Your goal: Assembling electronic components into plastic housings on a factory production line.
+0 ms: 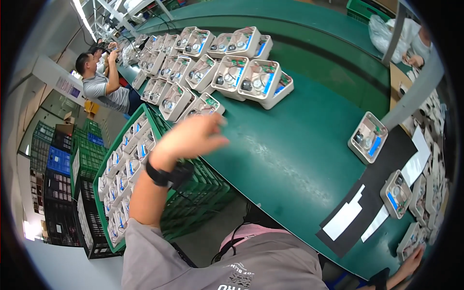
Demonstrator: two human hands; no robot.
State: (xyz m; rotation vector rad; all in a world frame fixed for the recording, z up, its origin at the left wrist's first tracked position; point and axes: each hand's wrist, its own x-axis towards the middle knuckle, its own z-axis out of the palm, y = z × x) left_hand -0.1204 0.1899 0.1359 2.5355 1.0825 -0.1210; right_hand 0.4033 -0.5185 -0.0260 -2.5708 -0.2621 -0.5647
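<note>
My left hand (195,137), with a dark band on its wrist, reaches over the bench edge and is blurred by motion. Its fingers are apart with nothing seen in them. Just beyond it sits an open white plastic housing (205,105) with wires and a round part inside, at the near end of a stacked group. At the far lower right, my right hand (411,263) has its fingers at the edge of another white housing (408,241) and appears to grip it; part of the fingers is hidden. Two more housings (368,138) (396,194) lie separately on the bench's right side.
A green crate (103,181) full of similar housings stands left of the green bench (285,159). Black sheet (348,229) with white papers lies at right, beside a grey post (411,94) and piled housings. Co-workers (104,87) stand at far left; another person's hand (414,60) shows upper right.
</note>
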